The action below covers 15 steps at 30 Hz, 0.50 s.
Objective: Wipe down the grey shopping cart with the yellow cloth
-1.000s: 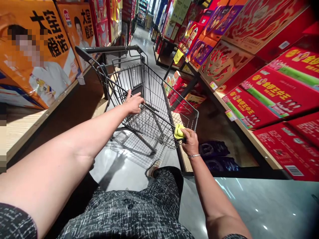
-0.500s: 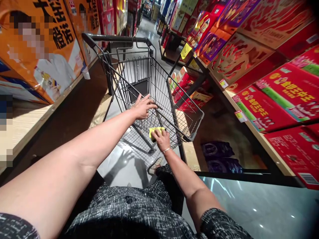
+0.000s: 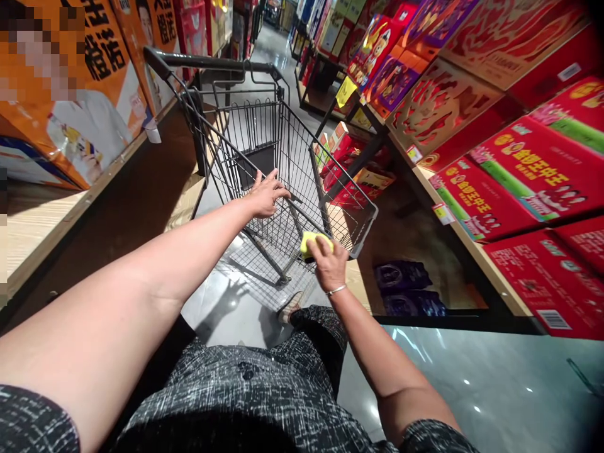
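Observation:
A grey wire shopping cart (image 3: 255,163) stands in front of me with its handle on the far side. My left hand (image 3: 267,194) lies at the cart's near top rail with its fingers stretched out and spread. Whether it bears weight on the rail I cannot tell. In my right hand (image 3: 330,264) is a yellow sponge (image 3: 311,241) with a dark underside, pinched by the fingers close to the near right corner of the cart. The palm is hidden, and a thin bracelet circles that wrist.
On the right, a shelf bears red gift boxes (image 3: 523,170) and a price tag (image 3: 442,213). Dark purple packs (image 3: 403,283) lie below it. Orange cartons (image 3: 94,119) stand on the left shelf (image 3: 42,233). The grey tiled floor (image 3: 221,302) runs between, with my shoe near the cart.
My right hand has moved to the right with the sponge, along the cart's near rail toward its corner. My left hand stays on about the same part of the rail.

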Each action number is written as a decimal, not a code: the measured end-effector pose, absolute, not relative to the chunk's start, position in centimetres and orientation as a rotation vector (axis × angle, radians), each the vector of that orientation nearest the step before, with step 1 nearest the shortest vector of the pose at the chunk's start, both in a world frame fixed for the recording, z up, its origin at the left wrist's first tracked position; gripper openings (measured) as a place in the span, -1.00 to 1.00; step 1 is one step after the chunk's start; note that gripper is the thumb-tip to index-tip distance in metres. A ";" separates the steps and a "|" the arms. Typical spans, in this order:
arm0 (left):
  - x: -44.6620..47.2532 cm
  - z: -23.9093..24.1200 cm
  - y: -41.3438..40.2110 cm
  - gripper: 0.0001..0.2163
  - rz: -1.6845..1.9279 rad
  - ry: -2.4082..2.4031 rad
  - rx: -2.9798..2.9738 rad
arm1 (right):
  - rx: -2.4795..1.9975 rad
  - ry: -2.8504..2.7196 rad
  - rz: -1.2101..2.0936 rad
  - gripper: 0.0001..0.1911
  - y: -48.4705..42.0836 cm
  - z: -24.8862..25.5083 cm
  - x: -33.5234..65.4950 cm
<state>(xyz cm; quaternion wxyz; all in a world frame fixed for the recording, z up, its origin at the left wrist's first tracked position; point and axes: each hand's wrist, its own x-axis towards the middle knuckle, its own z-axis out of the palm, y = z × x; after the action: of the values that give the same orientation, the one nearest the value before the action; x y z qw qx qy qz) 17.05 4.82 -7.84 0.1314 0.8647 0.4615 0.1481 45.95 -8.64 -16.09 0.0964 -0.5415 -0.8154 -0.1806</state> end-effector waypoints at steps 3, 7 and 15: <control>17.5 -7.1 4.1 -0.48 0.383 1.393 2.486 | -1.586 -2.242 -0.635 -0.46 -8.7 -14.6 47.1; 17.6 -6.7 3.2 -0.46 0.366 1.405 2.493 | -1.804 -2.482 -0.352 -0.48 -10.2 -18.4 46.5; 17.6 -6.8 3.3 -0.44 0.323 1.404 2.484 | -2.041 -2.632 -0.080 -0.62 -14.0 -24.4 46.0</control>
<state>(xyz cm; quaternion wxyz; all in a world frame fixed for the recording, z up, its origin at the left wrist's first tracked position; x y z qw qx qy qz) 17.62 3.35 -6.85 0.1345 0.8572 0.4844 0.1113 46.02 -14.05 -24.41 -0.0949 -0.6098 -0.7865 -0.0238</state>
